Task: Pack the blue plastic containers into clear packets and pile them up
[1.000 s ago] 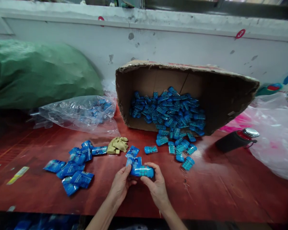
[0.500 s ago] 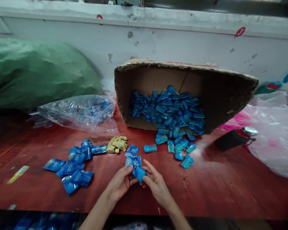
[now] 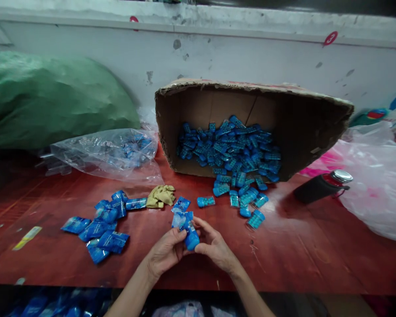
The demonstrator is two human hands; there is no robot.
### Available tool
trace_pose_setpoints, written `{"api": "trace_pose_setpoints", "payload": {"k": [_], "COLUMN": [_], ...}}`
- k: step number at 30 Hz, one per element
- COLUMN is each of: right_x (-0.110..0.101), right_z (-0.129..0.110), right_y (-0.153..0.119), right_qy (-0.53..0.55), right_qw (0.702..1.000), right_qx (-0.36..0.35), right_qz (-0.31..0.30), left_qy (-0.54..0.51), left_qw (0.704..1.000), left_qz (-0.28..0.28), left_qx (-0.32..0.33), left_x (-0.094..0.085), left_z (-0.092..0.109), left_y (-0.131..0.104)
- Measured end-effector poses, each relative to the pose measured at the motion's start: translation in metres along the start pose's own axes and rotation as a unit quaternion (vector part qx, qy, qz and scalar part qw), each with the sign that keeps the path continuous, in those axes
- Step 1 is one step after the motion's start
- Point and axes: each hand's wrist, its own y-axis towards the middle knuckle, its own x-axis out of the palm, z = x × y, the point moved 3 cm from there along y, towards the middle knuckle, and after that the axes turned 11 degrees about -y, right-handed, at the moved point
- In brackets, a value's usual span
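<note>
Between my two hands is a small blue-capped bottle (image 3: 192,240), its cap end toward me, with blue printed wrapping at its far end. My left hand (image 3: 166,253) grips it from the left, thumb on top. From the right, my right hand (image 3: 218,252) has its thumb at the cap and its fingers along the side. Just beyond lies a blue printed packet (image 3: 181,204). A clear bottle with blue contents (image 3: 206,201) rests on the table to the right of that packet. On the left lies a loose pile of blue packets (image 3: 100,224).
A tipped cardboard box (image 3: 165,127) spills many similar bottles onto the red table (image 3: 293,259). A crumpled yellowish cloth (image 3: 160,196), a clear plastic bag (image 3: 82,154) and a green sack (image 3: 59,101) are to the left. At right are a black flask (image 3: 313,189) and a white bag (image 3: 379,193).
The bottle has turned slightly more upright in the view, its cap pointing straighter toward me. My right fingers have drawn in closer along its side. The camera view has shifted a little.
</note>
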Motion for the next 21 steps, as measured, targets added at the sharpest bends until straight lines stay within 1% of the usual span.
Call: {"api": "trace_pose_setpoints", "payload": {"k": [3,6,8,11,13,15,16,18,19,21], "right_x": [0.0,0.0,0.0,0.002,0.004,0.008,0.009,0.009,0.008,0.004], "right_z": [-0.001,-0.001,0.001,0.005,0.005,0.004,0.002,-0.002,-0.004,-0.008], "right_y": [0.0,-0.001,-0.001,-0.001,0.0,0.001,0.003,0.007,0.01,0.022], "right_qy": [-0.001,-0.018,-0.032,-0.091,-0.133,-0.155,-0.162,-0.193,-0.219,-0.286], "right_qw": [1.0,0.998,0.996,0.987,0.98,0.978,0.978,0.975,0.969,0.95], "right_qx": [-0.009,-0.025,-0.032,-0.042,-0.051,-0.06,-0.063,-0.066,-0.067,-0.069], "right_qz": [0.018,0.052,0.081,0.126,0.138,0.123,0.11,0.091,0.09,0.101], "left_qy": [-0.029,-0.062,-0.075,-0.082,-0.084,-0.088,-0.095,-0.124,-0.144,-0.163], "left_qw": [0.999,0.995,0.992,0.99,0.987,0.983,0.977,0.959,0.942,0.914], "left_qz": [0.012,0.048,0.069,0.088,0.105,0.128,0.145,0.179,0.195,0.217], "left_qx": [0.039,0.069,0.077,0.077,0.083,0.101,0.12,0.183,0.23,0.3], "left_x": [0.0,0.001,0.003,0.006,0.007,0.005,0.002,-0.007,-0.012,-0.023], "left_z": [-0.008,-0.016,-0.02,-0.023,-0.021,-0.011,-0.002,0.023,0.038,0.066], "left_y": [0.001,0.001,0.001,0.0,-0.002,-0.007,-0.012,-0.026,-0.035,-0.052]}}
